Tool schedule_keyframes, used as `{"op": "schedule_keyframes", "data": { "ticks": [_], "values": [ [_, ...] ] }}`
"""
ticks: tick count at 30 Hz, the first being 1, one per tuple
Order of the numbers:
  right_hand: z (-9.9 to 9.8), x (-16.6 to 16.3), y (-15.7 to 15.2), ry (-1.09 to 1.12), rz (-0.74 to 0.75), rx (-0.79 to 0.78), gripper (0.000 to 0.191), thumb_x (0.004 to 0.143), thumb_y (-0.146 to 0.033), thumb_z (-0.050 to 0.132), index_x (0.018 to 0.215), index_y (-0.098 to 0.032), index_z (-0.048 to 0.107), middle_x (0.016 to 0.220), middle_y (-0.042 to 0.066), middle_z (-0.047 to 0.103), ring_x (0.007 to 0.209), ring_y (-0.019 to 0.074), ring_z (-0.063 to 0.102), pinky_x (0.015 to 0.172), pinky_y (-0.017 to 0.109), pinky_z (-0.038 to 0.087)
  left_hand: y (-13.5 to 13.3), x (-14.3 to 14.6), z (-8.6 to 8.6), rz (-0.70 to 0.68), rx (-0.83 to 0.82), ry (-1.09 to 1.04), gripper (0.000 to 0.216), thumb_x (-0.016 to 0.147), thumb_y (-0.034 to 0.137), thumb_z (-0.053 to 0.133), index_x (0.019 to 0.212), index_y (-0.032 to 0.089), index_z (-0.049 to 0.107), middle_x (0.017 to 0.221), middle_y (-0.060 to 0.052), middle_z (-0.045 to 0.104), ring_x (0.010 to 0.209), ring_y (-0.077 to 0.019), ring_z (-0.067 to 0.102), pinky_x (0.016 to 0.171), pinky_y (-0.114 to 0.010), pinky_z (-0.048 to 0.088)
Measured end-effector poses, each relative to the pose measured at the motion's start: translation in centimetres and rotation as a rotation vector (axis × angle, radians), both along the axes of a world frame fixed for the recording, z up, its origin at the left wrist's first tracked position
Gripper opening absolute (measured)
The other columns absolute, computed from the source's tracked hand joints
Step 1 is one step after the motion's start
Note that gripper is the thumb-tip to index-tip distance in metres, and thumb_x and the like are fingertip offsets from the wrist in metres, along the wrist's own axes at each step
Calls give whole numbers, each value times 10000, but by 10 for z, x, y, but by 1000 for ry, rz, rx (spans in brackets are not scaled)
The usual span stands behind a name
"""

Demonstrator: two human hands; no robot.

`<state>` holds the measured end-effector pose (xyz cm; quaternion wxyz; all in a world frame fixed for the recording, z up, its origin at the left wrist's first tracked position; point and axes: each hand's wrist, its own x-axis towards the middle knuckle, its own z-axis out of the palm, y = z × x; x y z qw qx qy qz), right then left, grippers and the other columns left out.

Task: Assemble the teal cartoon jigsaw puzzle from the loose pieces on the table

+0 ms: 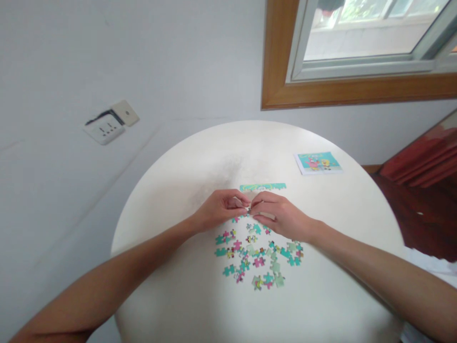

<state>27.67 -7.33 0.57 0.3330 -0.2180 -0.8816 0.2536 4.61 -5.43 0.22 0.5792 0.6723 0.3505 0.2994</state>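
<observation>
Forearms [143, 267] nearest, reaching over a round white table [200, 162]. Left hand [222, 208] and right hand [283, 215] nearly meet mid-table. Picture card [317, 163] lies beyond, rightward; assembled strip [262, 186] just past the hands; loose pieces [259, 262] scattered nearer the person. Smallest: puzzle piece [249, 210], possibly two, pinched between both hands' fingertips. Step judged: joining pieces. Next move seems to call for aligning tabs before pressing.

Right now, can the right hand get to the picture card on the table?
Probably yes: nothing visible stands between the right hand and the picture card, though it would likely have to stretch forward and outward.
</observation>
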Motion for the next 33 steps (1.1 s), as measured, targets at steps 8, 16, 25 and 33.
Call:
{"op": "schedule_keyframes", "data": {
  "ticks": [8,16,25,33],
  "values": [
    [-2,-1,1,18,-20,35,144,962,-169,533,970,-194,675,995,89,657,959,184,606,844,352,527,-1,2,2,3,-4,-9,263,790,292,782,960,117,681,835,-46,703,774,-137,669,726,-253,546],
    [-2,-1,1,15,-28,31,136,964,-194,542,950,-194,678,963,83,665,941,183,602,840,354,524,-1,1,3,-4,-11,-25,269,791,296,781,966,121,674,831,-36,687,773,-136,663,720,-252,540],
    [-4,3,6,76,-110,52,124,948,-196,565,942,-187,688,976,89,671,930,177,617,832,338,524,9,-3,-3,103,590,294,197,952,282,552,1037,170,690,1070,-80,707,1047,-194,636,990,-370,491],
    [-16,21,32,20,-363,-23,113,897,-195,613,912,-187,724,917,63,698,848,168,627,797,326,500,20,-10,-11,62,758,633,367,999,291,431,1302,167,596,1434,-92,553,1400,-228,413,1193,-482,306]
  ]
}}
